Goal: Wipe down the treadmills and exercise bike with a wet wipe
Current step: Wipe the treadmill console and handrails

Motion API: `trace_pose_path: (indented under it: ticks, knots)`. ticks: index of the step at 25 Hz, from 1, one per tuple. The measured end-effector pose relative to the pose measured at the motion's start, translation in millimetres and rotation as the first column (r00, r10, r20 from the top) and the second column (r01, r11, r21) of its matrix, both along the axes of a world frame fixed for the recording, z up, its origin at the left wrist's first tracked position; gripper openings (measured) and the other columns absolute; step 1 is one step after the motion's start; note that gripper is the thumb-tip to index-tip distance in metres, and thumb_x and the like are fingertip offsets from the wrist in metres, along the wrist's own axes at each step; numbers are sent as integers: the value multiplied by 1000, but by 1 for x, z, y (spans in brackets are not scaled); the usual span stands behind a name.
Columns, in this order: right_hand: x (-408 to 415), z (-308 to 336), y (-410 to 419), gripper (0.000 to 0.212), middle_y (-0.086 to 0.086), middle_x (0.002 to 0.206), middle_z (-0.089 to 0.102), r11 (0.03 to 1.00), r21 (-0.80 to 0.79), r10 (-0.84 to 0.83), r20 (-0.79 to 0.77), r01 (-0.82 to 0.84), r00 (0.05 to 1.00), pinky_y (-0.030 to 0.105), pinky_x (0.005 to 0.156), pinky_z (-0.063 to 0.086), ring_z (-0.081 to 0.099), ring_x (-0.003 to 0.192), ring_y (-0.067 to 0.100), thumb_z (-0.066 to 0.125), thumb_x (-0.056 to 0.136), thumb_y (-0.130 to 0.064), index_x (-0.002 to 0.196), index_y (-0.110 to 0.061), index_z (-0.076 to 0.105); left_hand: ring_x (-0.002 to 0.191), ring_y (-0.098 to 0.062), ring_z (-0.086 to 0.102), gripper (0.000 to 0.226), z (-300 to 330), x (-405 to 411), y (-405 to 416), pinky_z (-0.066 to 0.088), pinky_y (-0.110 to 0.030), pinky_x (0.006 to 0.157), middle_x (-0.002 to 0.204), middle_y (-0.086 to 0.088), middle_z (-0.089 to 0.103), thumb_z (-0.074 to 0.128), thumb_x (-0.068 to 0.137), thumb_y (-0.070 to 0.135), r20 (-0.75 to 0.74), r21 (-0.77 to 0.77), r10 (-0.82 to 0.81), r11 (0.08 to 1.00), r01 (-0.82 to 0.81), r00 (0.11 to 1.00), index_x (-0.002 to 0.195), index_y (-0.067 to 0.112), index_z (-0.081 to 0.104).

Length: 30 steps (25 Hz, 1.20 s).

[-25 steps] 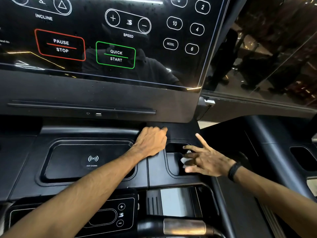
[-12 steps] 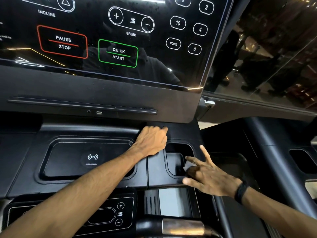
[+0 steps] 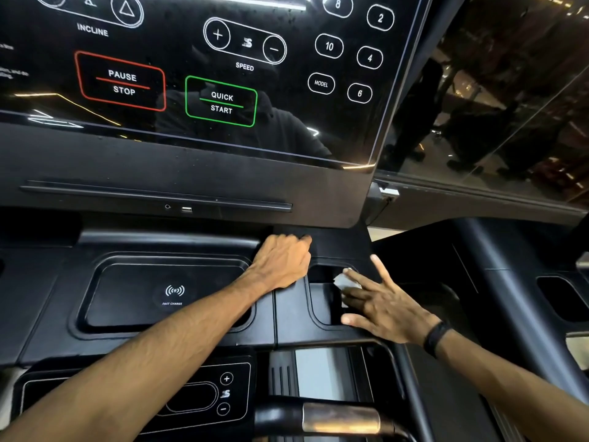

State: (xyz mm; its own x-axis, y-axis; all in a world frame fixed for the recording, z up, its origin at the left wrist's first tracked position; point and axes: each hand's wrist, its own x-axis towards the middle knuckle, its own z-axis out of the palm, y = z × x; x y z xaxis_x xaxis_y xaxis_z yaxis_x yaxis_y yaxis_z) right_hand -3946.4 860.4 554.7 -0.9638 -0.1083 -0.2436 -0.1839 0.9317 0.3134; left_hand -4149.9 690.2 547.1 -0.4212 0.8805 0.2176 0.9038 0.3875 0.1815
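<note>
The treadmill (image 3: 318,193) fills most of the view. Its big black screen (image 3: 191,74) is seen at 12 o'clock, and the words PAUSE STOP, QUICK START, SPEED and INCLINE are shown on it. A dim shape of a person is mirrored in the glass.

Below the screen, a flat black tray (image 3: 165,295) is seen at 9 o'clock from the middle. A FAST CHARGE mark is printed on it. A small deep pocket (image 3: 325,301) is set just beside the tray, at 3 o'clock from it.

A silver and black bar (image 3: 338,421) is seen at 6 o'clock. A small panel (image 3: 204,393) with plus and minus signs is placed at 7 o'clock.

The left hand (image 3: 282,261) is rested on the ledge between the tray and the pocket. Its fingers are curled under, and nothing can be seen in them.

The right hand (image 3: 379,303) is laid over the pocket, at 4 o'clock from the left hand. Its fingers are spread out straight. A white wipe (image 3: 345,280) is pressed under these fingers, at the pocket's 1 o'clock corner. Only a small part of the wipe is seen.

A black band (image 3: 436,338) is worn on the right wrist.
</note>
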Motion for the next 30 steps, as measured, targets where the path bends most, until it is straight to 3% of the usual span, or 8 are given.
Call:
trace_pose_path:
  ticks: [3, 8, 11, 14, 18, 22, 27, 30]
  knots:
    - [11, 1, 3, 74, -21, 131, 63, 998, -39, 44, 70, -41, 997, 58, 117, -22, 16, 153, 11, 11, 104, -65, 121, -28, 73, 74, -34, 67, 20, 0, 0, 1, 35, -34, 60, 85, -14, 71, 38, 96, 18, -4, 1, -3, 1000, 3, 1000, 97, 11, 56]
    - [-11, 3, 5, 68, -15, 126, 68, 996, 23, 87, -101, -85, 991, 60, 120, 3, 48, 139, 13, 21, 105, -61, 103, -28, 80, 78, -35, 68, 23, 2, 1, 0, 34, -34, 60, 87, -15, 71, 38, 96, 18, -15, -4, -4, 1000, 4, 1000, 103, 10, 58]
    - [-8, 1, 5, 64, -12, 127, 68, 998, -20, 62, -165, -66, 984, 62, 119, 7, 47, 140, 19, 25, 104, -61, 110, -24, 78, 78, -34, 68, 26, 1, 0, -1, 36, -34, 60, 88, -15, 72, 38, 96, 19, -18, 4, 2, 1000, -2, 1000, 108, 9, 59]
    - [0, 13, 7, 65, -22, 133, 62, 995, -13, -96, -122, 95, 988, 63, 118, -11, 28, 150, 19, 16, 104, -64, 119, -36, 73, 75, -32, 69, 28, 2, 1, 0, 37, -33, 59, 86, -15, 72, 39, 96, 19, -13, 3, -5, 1000, 5, 1000, 110, 8, 60]
    - [-16, 22, 4, 86, -30, 145, 47, 964, -78, -255, 16, 255, 967, 54, 108, -34, 1, 155, 12, -6, 94, -73, 133, -39, 62, 75, -33, 68, 29, 3, 0, 2, 36, -34, 59, 87, -15, 72, 40, 96, 18, -17, -3, 2, 1000, -2, 1000, 112, 7, 60]
    - [-43, 18, 3, 106, -30, 137, 54, 907, -252, -331, 65, 336, 941, 44, 100, -44, -2, 154, 8, -18, 81, -82, 124, -35, 66, 79, -34, 68, 29, 3, 0, 2, 34, -34, 61, 90, -15, 72, 38, 96, 18, -19, -14, 1, 1000, -2, 1000, 114, 8, 59]
    - [-59, 16, -9, 101, -11, 118, 71, 936, -207, -279, 49, 283, 959, 50, 102, -42, 7, 154, 12, -11, 84, -82, 111, -35, 74, 83, -34, 67, 28, 4, 2, 3, 32, -35, 63, 93, -15, 71, 37, 98, 20, -22, -25, 0, 1000, -1, 1000, 115, 9, 57]
    - [-68, 21, -31, 73, -12, 110, 71, 950, -216, -239, -41, 225, 970, 56, 107, -35, 16, 150, 9, 16, 89, -73, 99, -30, 75, 88, -36, 66, 25, 5, 1, 3, 32, -36, 66, 97, -15, 71, 38, 98, 21, -5, -30, 13, 999, -13, 1000, 111, 11, 57]
